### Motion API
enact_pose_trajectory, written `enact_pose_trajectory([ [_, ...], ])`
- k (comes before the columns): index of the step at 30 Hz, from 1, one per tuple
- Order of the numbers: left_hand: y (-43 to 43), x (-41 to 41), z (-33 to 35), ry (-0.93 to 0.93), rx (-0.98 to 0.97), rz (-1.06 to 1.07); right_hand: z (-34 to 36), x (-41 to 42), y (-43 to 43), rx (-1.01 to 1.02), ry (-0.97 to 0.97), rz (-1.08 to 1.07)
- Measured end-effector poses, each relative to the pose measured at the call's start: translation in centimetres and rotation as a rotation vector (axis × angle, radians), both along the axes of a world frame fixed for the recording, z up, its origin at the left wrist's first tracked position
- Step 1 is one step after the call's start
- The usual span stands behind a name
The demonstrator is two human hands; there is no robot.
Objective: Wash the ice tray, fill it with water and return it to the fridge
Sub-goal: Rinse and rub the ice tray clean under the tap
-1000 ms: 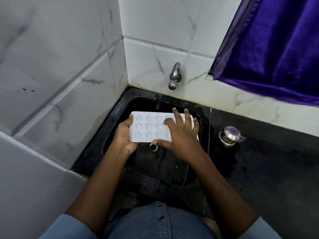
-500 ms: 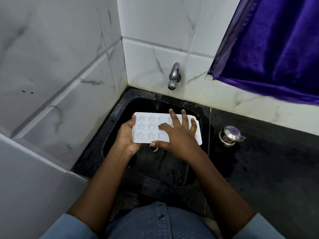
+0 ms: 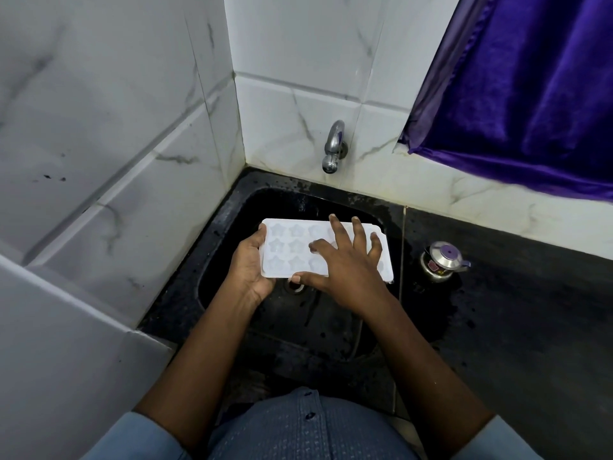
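The left hand grasps the tray by its 9 o'clock edge, over the sink. The right hand lies flat on it, fingers spread, grasping nothing. A tap sits at the tray's 12 o'clock, a pot at 3.

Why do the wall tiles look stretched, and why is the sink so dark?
Head view: the wide-angle lens stretches the wall tiles toward the edges; the black sink reflects little light, so the white ice tray and the glint on the tap stand out.
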State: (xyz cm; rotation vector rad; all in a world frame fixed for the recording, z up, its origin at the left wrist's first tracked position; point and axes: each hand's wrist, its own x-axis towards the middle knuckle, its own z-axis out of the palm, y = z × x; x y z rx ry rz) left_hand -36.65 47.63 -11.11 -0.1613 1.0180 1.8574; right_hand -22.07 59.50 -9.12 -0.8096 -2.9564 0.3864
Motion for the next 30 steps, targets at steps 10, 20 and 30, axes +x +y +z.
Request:
enact_pose_trajectory([
  [10,0.2,0.1,-0.1,-0.012,0.010,0.000,0.1,0.3,0.3,-0.019,0.008,0.005],
  [20,0.3,0.3,-0.1,-0.056,0.057,-0.036,0.9,-0.9,-0.2,0.000,0.035,0.125],
  [30,0.4,-0.2,-0.3,-0.053,0.054,-0.049,0.9,-2.1,-0.7,0.022,-0.033,0.121],
])
